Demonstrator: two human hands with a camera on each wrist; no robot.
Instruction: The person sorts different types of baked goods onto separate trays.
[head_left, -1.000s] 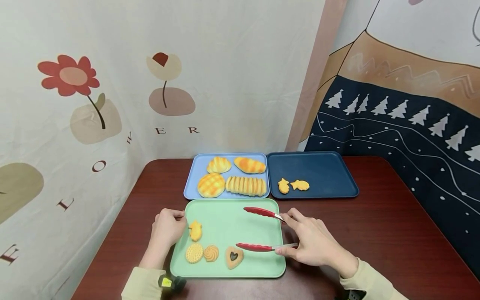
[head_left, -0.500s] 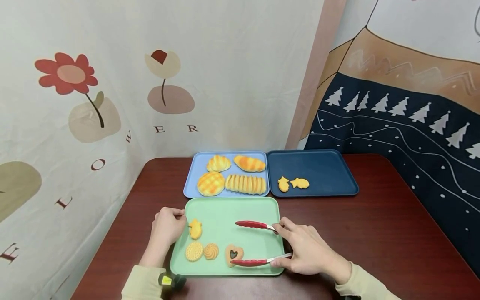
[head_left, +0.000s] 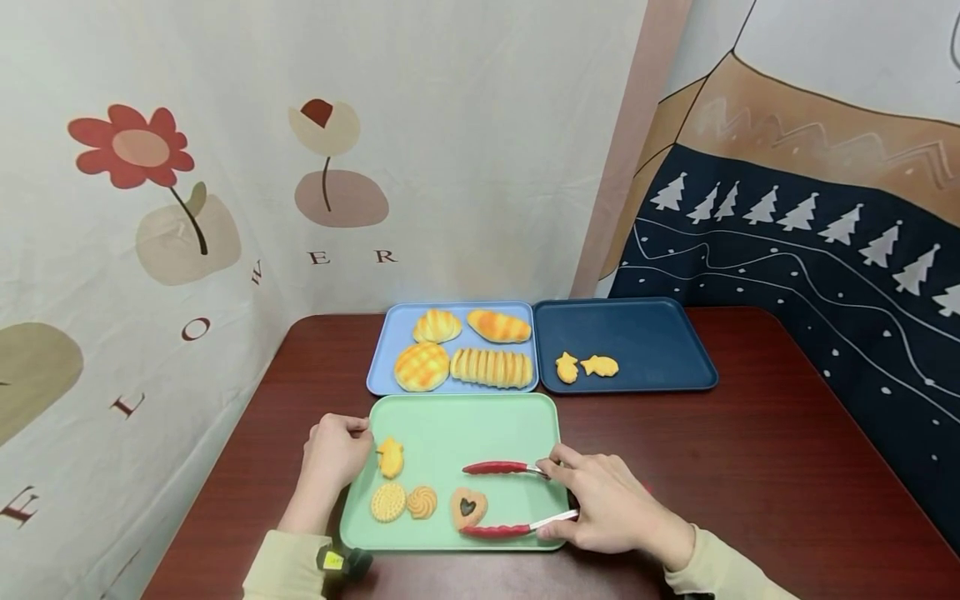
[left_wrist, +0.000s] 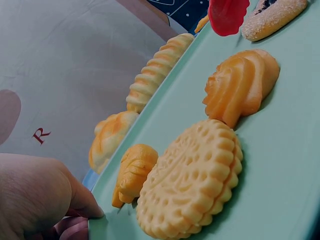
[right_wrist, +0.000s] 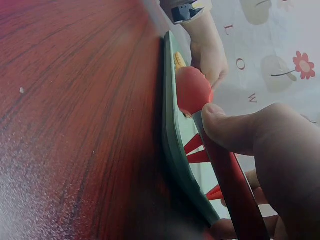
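My right hand (head_left: pixel 600 502) holds a pair of tongs (head_left: pixel 498 531) with red tips, spread apart over the green tray (head_left: pixel 517 425). The lower tip lies by the near edge of a heart-shaped cookie (head_left: pixel 468 507); the upper tip is beyond it, and the cookie is not clamped. My left hand (head_left: pixel 335 454) pinches the green tray's left rim, as the left wrist view also shows. Near that hand lie a fish-shaped cracker (head_left: pixel 390 457), a round scalloped cookie (left_wrist: pixel 192 182) and a swirl cookie (left_wrist: pixel 242 85).
Behind the green tray, a light blue tray (head_left: pixel 378 367) bears several breads, among them a ridged loaf (head_left: pixel 491 367). To its right a dark blue tray (head_left: pixel 645 342) holds two fish-shaped crackers (head_left: pixel 600 366). All stand on a reddish-brown table (head_left: pixel 750 450) against fabric hangings.
My right hand has moved left and nearer, bringing the tongs' tips down to the heart-shaped cookie. The tips stand closer together than a second ago. My left hand stays at the rim.
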